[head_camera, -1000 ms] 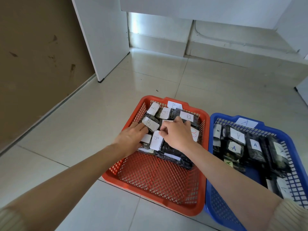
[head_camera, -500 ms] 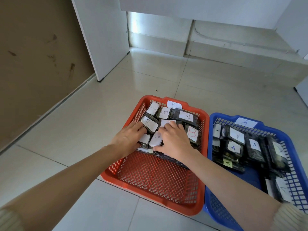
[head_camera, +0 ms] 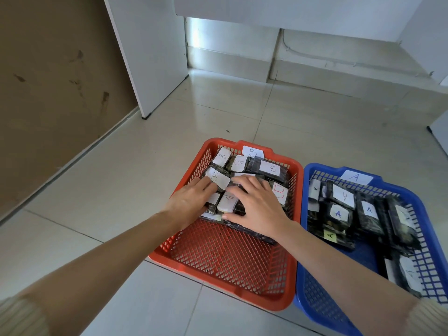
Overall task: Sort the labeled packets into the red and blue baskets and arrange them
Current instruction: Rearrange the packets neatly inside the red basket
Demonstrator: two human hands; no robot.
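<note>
Your left hand [head_camera: 191,202] lies flat inside the red basket [head_camera: 242,298]. Its fingers are nearly straight and rest on the dark packets there, curling round nothing. The fingertips touch the near edge of a packet with a white B label [head_camera: 217,179]. Your right hand [head_camera: 257,206] lies just beside it, palm down with fingers spread, pressing on the same cluster. Its thumb sits along the near edge of a long dark packet [head_camera: 252,232] that pokes out under the palm. Neither hand pinches or lifts anything.

Between your two hands a small white-labelled packet [head_camera: 228,202] shows. Just right of your right hand lies a packet with a red B [head_camera: 278,193], and beyond your fingertips are more B packets [head_camera: 269,169], up to the B card [head_camera: 252,151] on the far rim. Nearer you than both hands, the basket's mesh floor is bare.

Well to the right of your right hand, touching the red basket, the blue basket [head_camera: 315,299] holds the A packets [head_camera: 339,212] under an A card [head_camera: 356,177].
</note>
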